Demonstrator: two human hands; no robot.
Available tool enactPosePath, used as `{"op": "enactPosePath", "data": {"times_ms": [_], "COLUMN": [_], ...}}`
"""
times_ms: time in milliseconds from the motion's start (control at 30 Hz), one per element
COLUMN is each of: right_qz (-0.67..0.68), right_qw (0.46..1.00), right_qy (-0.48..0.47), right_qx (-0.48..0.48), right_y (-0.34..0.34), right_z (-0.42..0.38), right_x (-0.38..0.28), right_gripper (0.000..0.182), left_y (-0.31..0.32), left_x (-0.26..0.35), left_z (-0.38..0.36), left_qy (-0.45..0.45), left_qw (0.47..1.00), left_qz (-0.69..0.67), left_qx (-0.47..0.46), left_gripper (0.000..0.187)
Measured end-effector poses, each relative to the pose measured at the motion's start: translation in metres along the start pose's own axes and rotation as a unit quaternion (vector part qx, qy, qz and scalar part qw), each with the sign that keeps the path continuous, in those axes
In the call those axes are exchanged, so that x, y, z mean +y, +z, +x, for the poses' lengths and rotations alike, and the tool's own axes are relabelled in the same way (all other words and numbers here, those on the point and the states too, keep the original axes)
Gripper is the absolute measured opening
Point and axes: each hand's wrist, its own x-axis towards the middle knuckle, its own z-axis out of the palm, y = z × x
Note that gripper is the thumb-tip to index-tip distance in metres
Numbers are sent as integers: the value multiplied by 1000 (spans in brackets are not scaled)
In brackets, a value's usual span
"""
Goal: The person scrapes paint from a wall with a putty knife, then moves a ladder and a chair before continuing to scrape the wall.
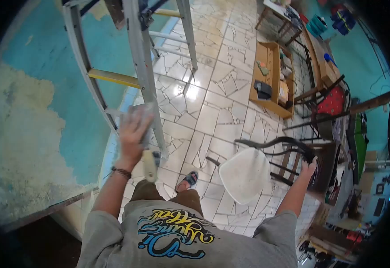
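Beyond, wooden shelf (271, 76) holds black box (263, 89).

Teal wall (92, 49) (patchy beige), yellow-runged grey ladder (143, 67), white chair seat (245, 174).

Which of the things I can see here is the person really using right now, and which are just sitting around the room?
In use:
- left hand, blurred, on a pale sheet-like thing at the ladder
- right hand on the chair back
- peeling wall

Lying about:
- wooden shelf unit on the floor
- red chair
- cluttered table
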Motion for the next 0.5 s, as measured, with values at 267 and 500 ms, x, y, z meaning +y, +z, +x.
{"op": "enactPosePath", "data": {"times_ms": [267,500], "right_qz": [-70,-250], "right_qw": [993,763], "right_qy": [-30,322], "right_qx": [-90,-502], "right_y": [18,117], "right_z": [-14,-395], "right_x": [52,200], "right_gripper": [36,58], "left_y": [8,33], "left_x": [93,134], "left_z": [51,56], "left_qy": [105,159], "left_qw": [994,986], "left_qz": [-21,-45], "left_qx": [11,4], "left_gripper": [46,45]}}
